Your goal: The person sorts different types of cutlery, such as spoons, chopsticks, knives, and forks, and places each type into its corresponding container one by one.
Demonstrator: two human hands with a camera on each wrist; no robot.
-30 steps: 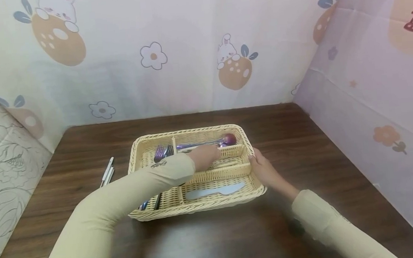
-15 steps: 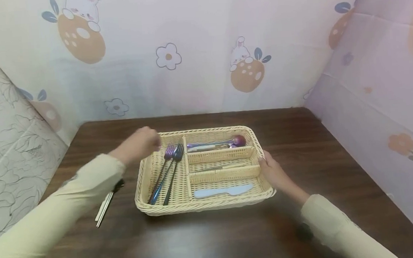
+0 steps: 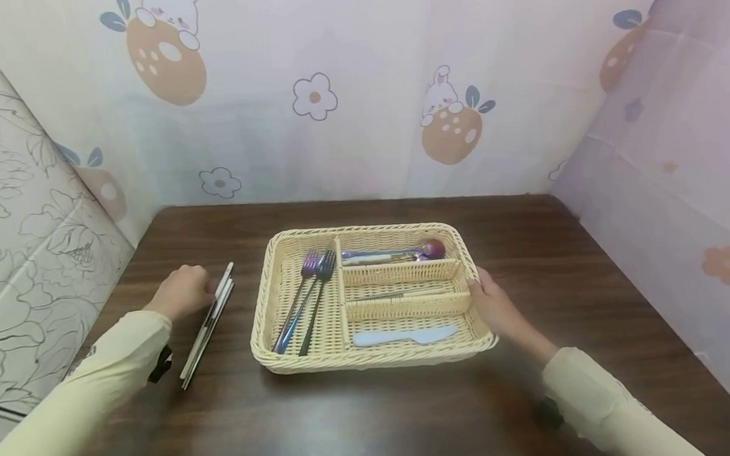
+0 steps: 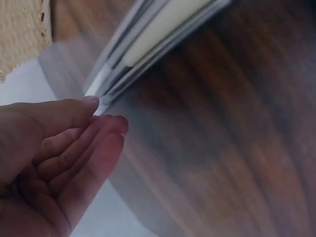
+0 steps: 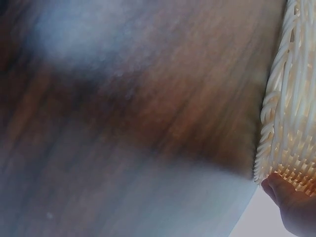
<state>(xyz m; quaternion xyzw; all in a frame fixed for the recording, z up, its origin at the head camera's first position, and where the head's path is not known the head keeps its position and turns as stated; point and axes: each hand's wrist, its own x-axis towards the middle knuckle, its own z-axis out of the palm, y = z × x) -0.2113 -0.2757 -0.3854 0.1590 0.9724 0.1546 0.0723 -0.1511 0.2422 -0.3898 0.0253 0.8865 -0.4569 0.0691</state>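
Note:
At the left of the table, my left hand (image 3: 184, 293) is beside a loose bundle of chopsticks (image 3: 203, 342), fingertips at its upper part. In the left wrist view the thumb and curved fingers (image 4: 106, 143) stand right at the white ends of the chopsticks (image 4: 148, 39). My right hand (image 3: 496, 306) grips the right rim of a cream woven cutlery basket (image 3: 374, 358); its thumb lies against the weave in the right wrist view. Several forks (image 3: 307, 306) lie in the basket's left compartment, and a pale blue knife (image 3: 404, 336) in the front right one.
Spoons (image 3: 431, 250) with purple bowls lie in the basket's back right compartment. Thin sticks (image 3: 401, 295) lie in its middle one. The dark wooden table (image 3: 366, 426) meets patterned cloth walls (image 3: 372, 143) at the back and sides.
My left hand has moved from over the basket out to the left, down to the chopsticks on the table. My right hand has stayed on the basket rim.

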